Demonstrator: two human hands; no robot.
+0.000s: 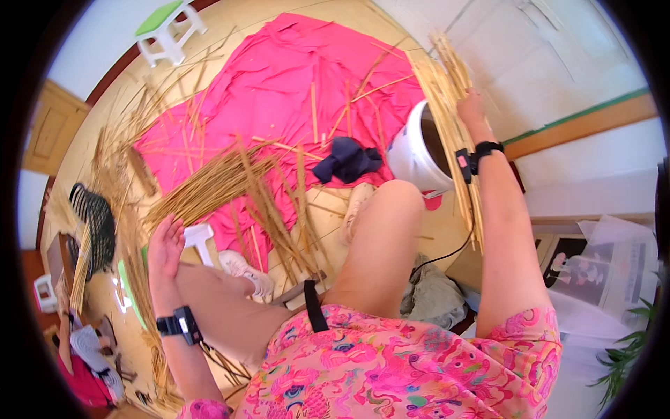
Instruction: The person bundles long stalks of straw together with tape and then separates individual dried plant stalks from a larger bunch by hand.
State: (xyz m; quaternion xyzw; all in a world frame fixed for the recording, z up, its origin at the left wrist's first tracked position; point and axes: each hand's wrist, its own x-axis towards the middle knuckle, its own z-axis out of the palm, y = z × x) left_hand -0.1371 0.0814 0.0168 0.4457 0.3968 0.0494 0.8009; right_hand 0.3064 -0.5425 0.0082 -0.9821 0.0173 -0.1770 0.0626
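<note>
My right hand (472,111) is closed around part of a sheaf of pale straw stalks (439,99), on the right beside the wall. The stalks lean across the mouth of a white plastic bucket (413,152); what is inside it is dark and unclear. Over my bent left leg, my left hand (165,249) is raised with its fingers apart, holding nothing. Just beyond its fingertips a thick bundle of brown stalks (209,183) lies on a crumpled pink cloth (256,78). A dark blue cloth (348,160) sits bunched near the bucket.
Loose stalks (285,230) are strewn over the tiles and pink cloth. A green-topped white stool (159,18) stands at the far wall. On the left are a dark woven basket (99,225) and another person (78,361) with stalks. A black cable (445,256) hangs from my right wrist.
</note>
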